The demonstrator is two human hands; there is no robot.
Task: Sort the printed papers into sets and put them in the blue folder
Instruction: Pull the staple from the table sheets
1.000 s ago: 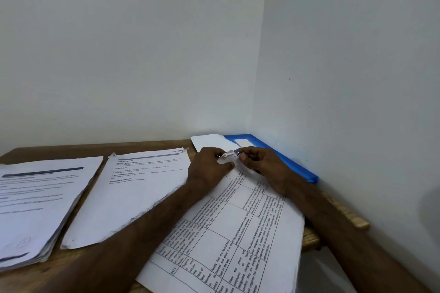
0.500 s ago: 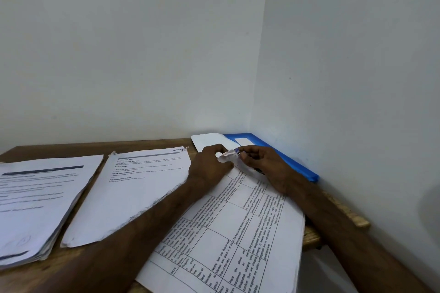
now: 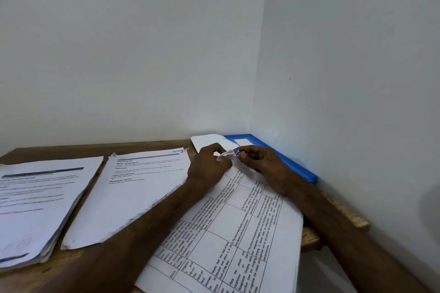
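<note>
Fastening step, by the look: left hand [image 3: 206, 170] pinches the crumpled top corner of the table-printed set [image 3: 238, 233] on the surface [image 3: 147, 145]; right hand [image 3: 263, 164] grips a small bluish tool [image 3: 236, 152], too small to identify. Blue folder [image 3: 302, 173] lies just behind, against the wall. Next move calls for releasing the corner and sliding the set in.

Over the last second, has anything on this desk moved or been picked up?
Nothing visibly changed. The left hand and the right hand still pinch the curled top corner of the gridded papers; nothing was taken up or let go. The blue folder, the far-left stack and the middle stack lie as before.
</note>
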